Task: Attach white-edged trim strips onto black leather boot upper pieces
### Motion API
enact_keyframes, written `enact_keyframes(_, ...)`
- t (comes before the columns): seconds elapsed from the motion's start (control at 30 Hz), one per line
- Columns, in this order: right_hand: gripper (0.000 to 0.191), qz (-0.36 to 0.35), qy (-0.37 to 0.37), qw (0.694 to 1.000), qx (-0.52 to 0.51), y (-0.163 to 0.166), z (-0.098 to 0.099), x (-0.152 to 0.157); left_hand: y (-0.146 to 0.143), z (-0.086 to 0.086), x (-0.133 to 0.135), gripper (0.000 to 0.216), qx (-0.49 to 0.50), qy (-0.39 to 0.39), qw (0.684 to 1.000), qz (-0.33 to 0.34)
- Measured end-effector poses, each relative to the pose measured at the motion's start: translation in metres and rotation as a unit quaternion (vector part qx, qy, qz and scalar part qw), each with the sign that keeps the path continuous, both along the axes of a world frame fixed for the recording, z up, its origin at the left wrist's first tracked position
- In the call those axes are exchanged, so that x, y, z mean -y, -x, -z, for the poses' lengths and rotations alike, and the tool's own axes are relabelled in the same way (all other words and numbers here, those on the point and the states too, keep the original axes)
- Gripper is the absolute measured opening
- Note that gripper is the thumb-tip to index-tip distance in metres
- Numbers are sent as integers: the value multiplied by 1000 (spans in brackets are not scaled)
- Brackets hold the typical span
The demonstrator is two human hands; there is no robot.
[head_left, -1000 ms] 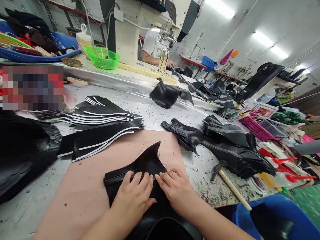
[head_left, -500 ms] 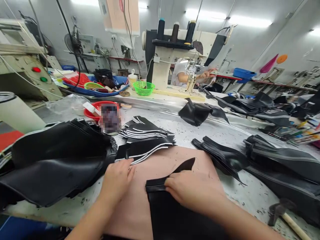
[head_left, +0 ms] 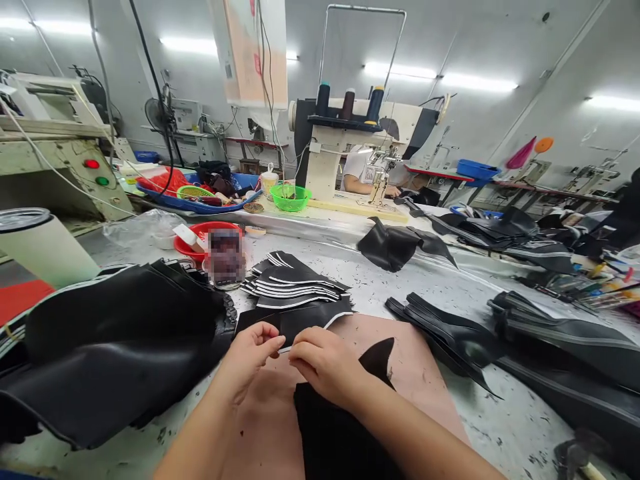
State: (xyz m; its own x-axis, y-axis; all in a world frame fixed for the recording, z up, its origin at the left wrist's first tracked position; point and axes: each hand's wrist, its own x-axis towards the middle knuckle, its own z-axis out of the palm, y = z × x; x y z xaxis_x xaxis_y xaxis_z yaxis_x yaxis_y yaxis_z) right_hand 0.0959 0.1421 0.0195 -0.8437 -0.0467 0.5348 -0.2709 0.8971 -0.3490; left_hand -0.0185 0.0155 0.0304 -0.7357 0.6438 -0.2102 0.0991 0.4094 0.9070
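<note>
My left hand (head_left: pixel 253 357) and my right hand (head_left: pixel 325 367) are close together over the pink board (head_left: pixel 265 427). Thumb and fingers are pinched on both, at the near edge of a black leather piece with a white edge strip (head_left: pixel 313 318). Exactly what lies between the fingertips is partly hidden. That piece lies in front of a fanned stack of similar white-edged pieces (head_left: pixel 295 287). Below my right wrist rests a larger black leather panel (head_left: pixel 335 433), matte surface up. A pointed black tip (head_left: pixel 381 359) sticks out beyond my right hand.
Black leather piles lie left (head_left: pixel 120 340) and right (head_left: pixel 570 333), with folded pieces (head_left: pixel 445 323) nearer. A blurred hammer (head_left: pixel 583 457) is at lower right. Behind are a red bowl (head_left: pixel 193 233), a green basket (head_left: pixel 290 198) and a sewing machine (head_left: pixel 323 170). A person (head_left: pixel 357 173) sits beyond.
My right hand has left the black panel's seamed edge and moved left, beside my left hand. My left hand has moved slightly right into a pinch. The panel's folded strip no longer shows.
</note>
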Motion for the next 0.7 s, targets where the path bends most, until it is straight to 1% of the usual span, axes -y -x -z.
enact_keyframes(0.07, 20, -8, 21, 998, -51, 0, 1, 3, -7, -5, 2, 33, 52, -37, 998, 5)
enact_keyframes(0.13, 22, -7, 31, 997, -63, -1, 1, 5, -13, -9, 2, 33, 87, -58, 995, 4)
enact_keyframes(0.27, 25, 16, 28, 997, -64, -6, 0, 9, -21, -12, 0, 28, 119, -78, 990, -10)
enact_keyframes(0.33, 26, 43, 25, 997, -60, -9, 1, 11, -24, -12, -1, 26, 125, -85, 988, -19)
enact_keyframes(0.43, 21, 88, 31, 996, -17, -11, 2, 15, -29, -9, -3, 24, 130, -87, 987, -29)
enact_keyframes(0.5, 16, 103, 52, 993, 24, -11, 1, 16, -32, -7, -4, 22, 133, -85, 987, -31)
enact_keyframes(0.57, 15, 105, 84, 989, 53, -11, 0, 16, -33, -5, -5, 21, 134, -83, 987, -28)
enact_keyframes(0.7, 17, 67, 173, 981, 64, -14, 0, 11, -32, -1, -6, 23, 134, -80, 988, -9)
